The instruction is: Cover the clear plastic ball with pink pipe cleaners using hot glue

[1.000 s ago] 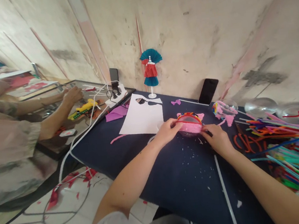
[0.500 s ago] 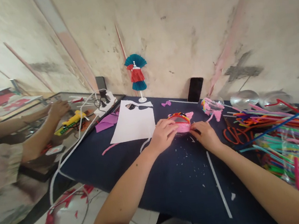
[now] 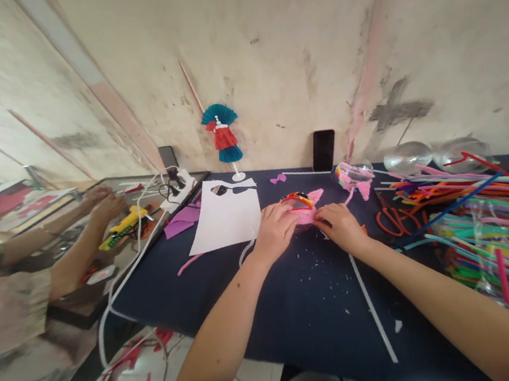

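A small pink craft piece point(image 3: 303, 207) with a red and multicoloured pipe-cleaner rim sits on the dark blue table point(image 3: 306, 308). My left hand point(image 3: 275, 230) curls round its left side and grips it. My right hand point(image 3: 341, 226) pinches its right side, fingers closed on it. Both hands hide most of the piece's lower part.
A white paper sheet point(image 3: 227, 215) lies left of my hands. Several coloured pipe cleaners point(image 3: 480, 218) are heaped at right. A second pink craft piece point(image 3: 354, 178), a phone point(image 3: 324, 150) and a paper doll point(image 3: 223, 135) stand at the back. Another person's hands point(image 3: 102, 203) work at left by a yellow glue gun point(image 3: 126, 221).
The view has swung right and down. My hands have stayed on the pink piece, closing further over it. The other person's hands have shifted a little.
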`<state>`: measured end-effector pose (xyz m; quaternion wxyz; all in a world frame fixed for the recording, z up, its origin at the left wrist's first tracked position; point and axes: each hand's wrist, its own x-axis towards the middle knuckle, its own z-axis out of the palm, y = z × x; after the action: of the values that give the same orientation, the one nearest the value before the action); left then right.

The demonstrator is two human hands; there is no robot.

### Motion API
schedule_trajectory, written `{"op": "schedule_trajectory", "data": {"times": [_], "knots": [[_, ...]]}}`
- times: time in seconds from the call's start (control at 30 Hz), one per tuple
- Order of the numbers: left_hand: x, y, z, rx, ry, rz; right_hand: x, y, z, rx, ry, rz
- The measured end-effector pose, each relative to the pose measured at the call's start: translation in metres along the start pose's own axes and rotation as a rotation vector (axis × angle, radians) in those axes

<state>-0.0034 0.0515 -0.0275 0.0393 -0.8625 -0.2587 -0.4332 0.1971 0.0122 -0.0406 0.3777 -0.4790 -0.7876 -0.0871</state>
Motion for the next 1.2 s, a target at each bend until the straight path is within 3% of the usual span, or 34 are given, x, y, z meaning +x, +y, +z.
{"op": "schedule_trajectory", "data": {"times": [0.37, 0.7, 0.8, 0.97, 1.1, 1.2], "knots": [[-0.001, -0.004, -0.005, 0.029, -0.078, 0.085, 0.001, 0.001, 0.001, -0.019, -0.001, 0.005], [-0.002, -0.006, 0.000, -0.038, -0.061, -0.010, 0.002, 0.001, -0.002, 0.005, -0.017, 0.024], [-0.003, -0.007, 0.000, -0.055, -0.069, -0.025, 0.009, 0.000, -0.017, 0.022, 0.015, 0.040], [-0.005, -0.009, 0.002, -0.083, -0.052, -0.018, 0.017, 0.000, -0.062, 0.042, 0.145, 0.206], [-0.006, -0.013, 0.005, -0.097, -0.025, -0.011, -0.004, 0.000, -0.090, 0.020, 0.148, 0.389], [-0.007, -0.015, 0.007, -0.120, -0.017, -0.012, -0.032, -0.003, -0.095, -0.019, 0.048, 0.435]]}}
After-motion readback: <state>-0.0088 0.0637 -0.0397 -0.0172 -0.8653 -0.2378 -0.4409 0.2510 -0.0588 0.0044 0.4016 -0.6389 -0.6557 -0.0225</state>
